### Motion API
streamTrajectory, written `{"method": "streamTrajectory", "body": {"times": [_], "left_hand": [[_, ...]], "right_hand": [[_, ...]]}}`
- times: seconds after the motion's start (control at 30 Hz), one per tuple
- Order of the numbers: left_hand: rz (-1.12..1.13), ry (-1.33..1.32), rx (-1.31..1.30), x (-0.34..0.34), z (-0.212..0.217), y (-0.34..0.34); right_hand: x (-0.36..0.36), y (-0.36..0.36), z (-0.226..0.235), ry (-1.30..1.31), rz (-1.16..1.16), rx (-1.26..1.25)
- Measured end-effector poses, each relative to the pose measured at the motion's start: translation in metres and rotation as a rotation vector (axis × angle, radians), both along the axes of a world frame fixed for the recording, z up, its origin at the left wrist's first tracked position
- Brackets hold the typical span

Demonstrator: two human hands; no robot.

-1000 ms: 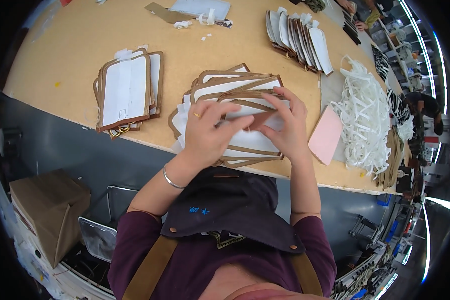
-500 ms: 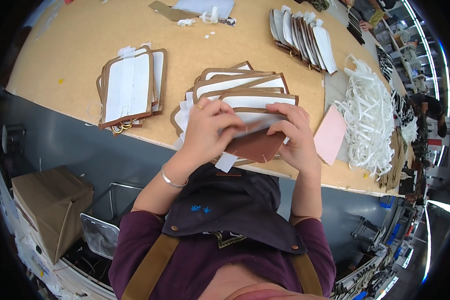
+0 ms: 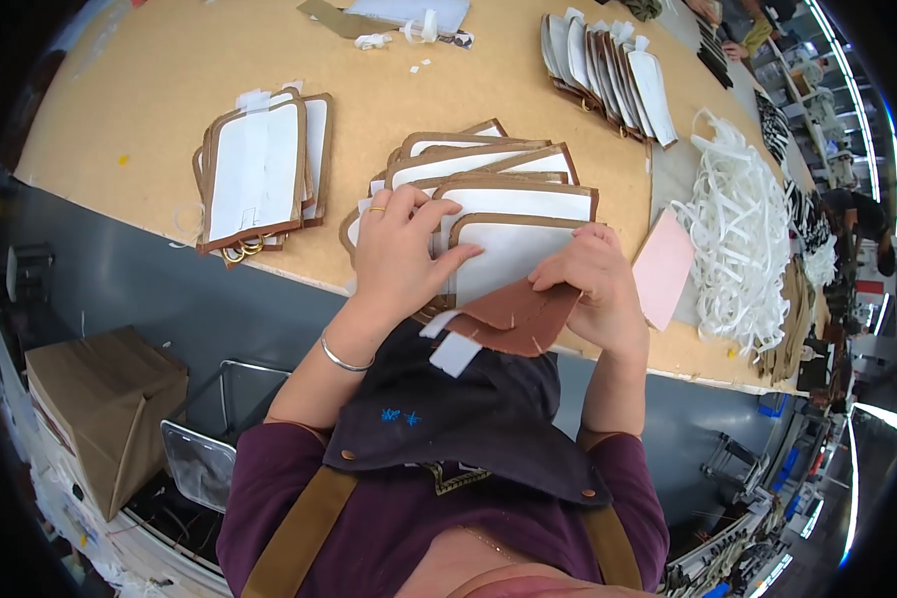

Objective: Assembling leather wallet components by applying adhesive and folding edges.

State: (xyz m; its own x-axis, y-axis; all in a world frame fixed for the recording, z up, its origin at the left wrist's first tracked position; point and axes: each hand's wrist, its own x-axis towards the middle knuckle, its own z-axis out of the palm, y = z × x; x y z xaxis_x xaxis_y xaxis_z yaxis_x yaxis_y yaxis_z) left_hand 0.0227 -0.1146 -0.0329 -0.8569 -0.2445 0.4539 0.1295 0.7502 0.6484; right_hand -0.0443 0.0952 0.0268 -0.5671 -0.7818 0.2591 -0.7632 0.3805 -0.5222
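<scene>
My left hand [image 3: 401, 251] and my right hand [image 3: 590, 281] both hold one brown leather panel [image 3: 513, 317] with a white lining, at the table's near edge. Its brown flap is folded down toward me, with a small white strip [image 3: 455, 353] hanging from it. My left fingers press on the white face of the panel. Under and behind it lies a fanned pile of similar brown-edged white panels [image 3: 488, 177].
A second stack of panels with gold rings [image 3: 259, 174] lies to the left. A row of panels [image 3: 608, 60] stands at the back. White straps [image 3: 743, 244] are heaped to the right beside a pink card [image 3: 665, 267]. A cardboard box [image 3: 105, 414] sits on the floor at left.
I have lifted the top panel off the pile and drawn it toward me; its brown flap has folded down over the table edge.
</scene>
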Motion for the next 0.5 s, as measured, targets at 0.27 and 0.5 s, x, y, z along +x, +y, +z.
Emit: {"method": "streamTrajectory", "body": {"times": [0.27, 0.5], "left_hand": [[-0.141, 0.063, 0.299, 0.004, 0.01, 0.0], [0.112, 0.024, 0.285, -0.007, -0.007, 0.0]], "right_hand": [[-0.009, -0.007, -0.001, 0.008, -0.038, 0.145], [-0.008, -0.009, 0.006, 0.071, 0.0, 0.067]]}}
